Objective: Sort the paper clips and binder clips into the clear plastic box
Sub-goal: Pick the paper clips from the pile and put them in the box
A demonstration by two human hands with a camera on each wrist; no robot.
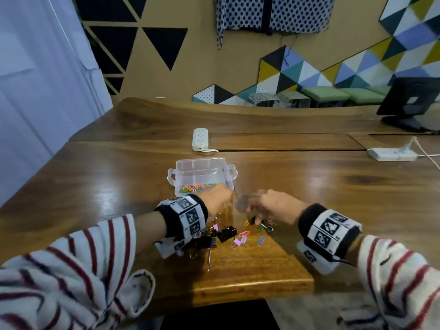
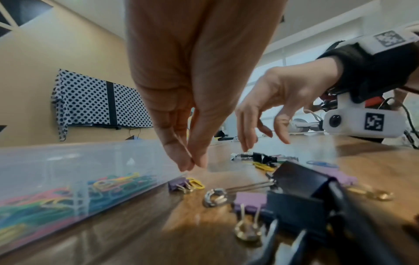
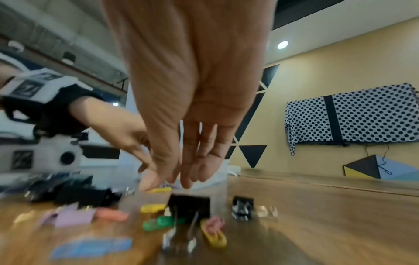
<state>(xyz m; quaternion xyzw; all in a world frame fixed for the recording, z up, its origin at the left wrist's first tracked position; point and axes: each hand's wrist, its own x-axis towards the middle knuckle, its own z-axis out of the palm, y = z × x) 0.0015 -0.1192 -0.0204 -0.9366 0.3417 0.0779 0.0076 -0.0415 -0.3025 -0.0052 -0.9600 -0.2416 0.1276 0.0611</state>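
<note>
The clear plastic box (image 1: 202,161) stands open just beyond my hands, with several coloured paper clips (image 1: 196,187) in its near compartment. My left hand (image 1: 228,198) hangs by the box's near right corner, its fingertips (image 2: 181,161) brought together and nothing seen between them. Below them lie a small purple binder clip (image 2: 175,184) and a yellow paper clip (image 2: 196,182). My right hand (image 1: 252,209) hovers with straight, empty fingers (image 3: 188,172) over a black binder clip (image 3: 189,204). More loose clips lie between my wrists, among them a large black binder clip (image 1: 227,233).
Two white power strips (image 1: 200,139) (image 1: 392,154) lie farther back on the wooden table (image 1: 333,186). A monitor (image 1: 409,101) stands at the far right. The table's front edge (image 1: 238,289) runs close below the loose clips.
</note>
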